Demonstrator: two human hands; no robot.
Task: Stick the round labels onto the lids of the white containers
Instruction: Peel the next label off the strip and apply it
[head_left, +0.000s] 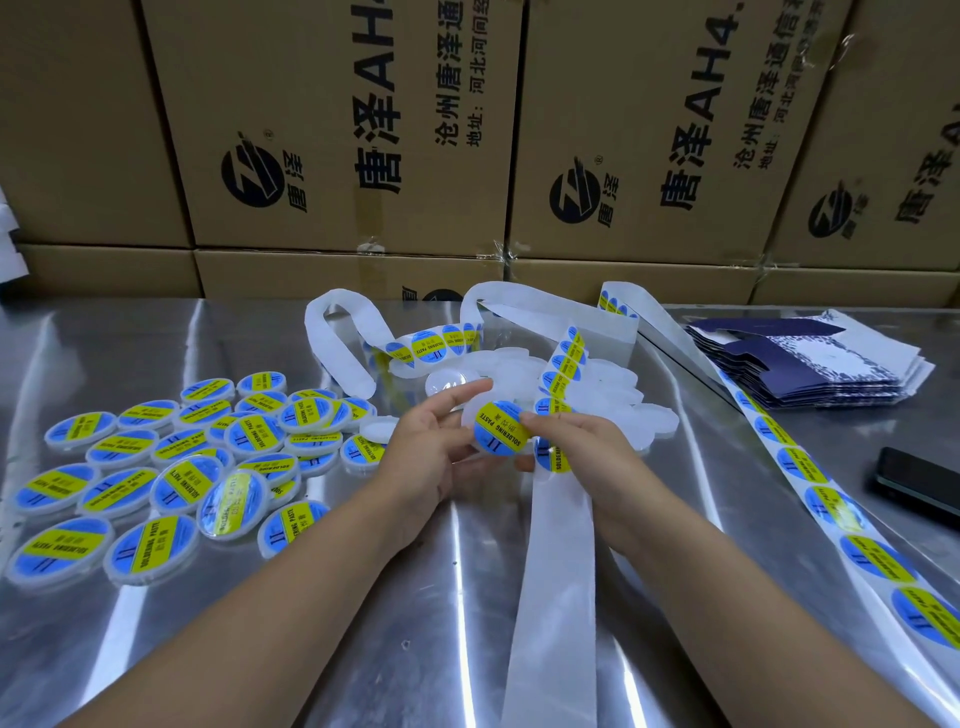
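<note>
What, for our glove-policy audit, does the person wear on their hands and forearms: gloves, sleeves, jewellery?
Nothing that shows. The left hand and right hand are ungloved, with no ring visible. The left forearm and right forearm are bare down to the frame's bottom edge: no sleeve, watch, bracelet or tape in view.

Two hands (434, 441) (579, 441), one phone (917, 483)

Bright glare streaks, warped edges

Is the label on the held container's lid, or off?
On: the round blue-and-yellow label lies on the white round container in the left hand.
</note>
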